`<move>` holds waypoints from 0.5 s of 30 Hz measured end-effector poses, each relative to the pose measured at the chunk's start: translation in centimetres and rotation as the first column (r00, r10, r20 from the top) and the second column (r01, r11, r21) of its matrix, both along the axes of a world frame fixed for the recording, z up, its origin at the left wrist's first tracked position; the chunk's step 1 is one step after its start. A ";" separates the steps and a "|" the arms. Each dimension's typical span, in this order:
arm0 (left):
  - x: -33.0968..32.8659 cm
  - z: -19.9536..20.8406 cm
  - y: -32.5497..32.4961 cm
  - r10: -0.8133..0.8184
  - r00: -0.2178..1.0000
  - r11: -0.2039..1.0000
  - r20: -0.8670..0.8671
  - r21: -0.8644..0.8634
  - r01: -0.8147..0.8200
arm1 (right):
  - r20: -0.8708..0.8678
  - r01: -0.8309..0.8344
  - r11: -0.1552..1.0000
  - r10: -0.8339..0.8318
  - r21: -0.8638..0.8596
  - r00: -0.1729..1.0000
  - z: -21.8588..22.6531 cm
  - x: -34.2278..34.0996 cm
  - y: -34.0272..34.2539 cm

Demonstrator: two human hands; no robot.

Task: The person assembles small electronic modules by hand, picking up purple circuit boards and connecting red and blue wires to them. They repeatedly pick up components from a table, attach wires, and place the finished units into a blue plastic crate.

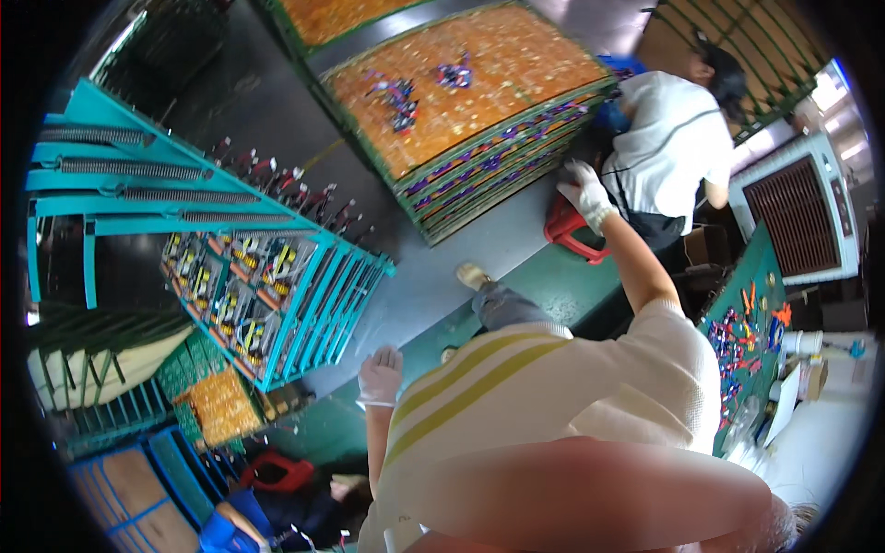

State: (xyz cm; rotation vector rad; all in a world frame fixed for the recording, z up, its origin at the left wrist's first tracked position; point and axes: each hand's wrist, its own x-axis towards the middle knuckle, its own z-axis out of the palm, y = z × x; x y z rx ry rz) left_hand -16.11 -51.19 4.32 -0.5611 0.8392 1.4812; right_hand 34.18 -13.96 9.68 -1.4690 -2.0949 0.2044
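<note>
My left hand (380, 376), in a white glove, hangs low beside my striped shirt. Its fingers point away from me, fairly straight, and I see nothing in it. The closest large thing to it is a teal metal rack (327, 309) loaded with wired parts. My right hand (588, 194), gloved too, reaches out with fingers and thumb apart, holding nothing I can see. It appears over the edge of a red plastic stool (564, 235); contact cannot be made out. Near that hand stands a stack of green-framed trays (489, 138), its top board orange-brown.
Purple-and-red wired parts (403, 106) lie on the top tray. A person in a white shirt (666, 152) sits close on the right. Beyond are an air cooler (797, 207) and a green workbench (761, 253). Another person's blue sleeve (230, 521) shows at lower left.
</note>
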 end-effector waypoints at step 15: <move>5.5 2.5 14.3 0.093 0.964 0.888 0.249 0.417 -0.194 | -0.418 -0.065 0.781 -0.259 -0.621 0.871 -5.0 -21.2 40.7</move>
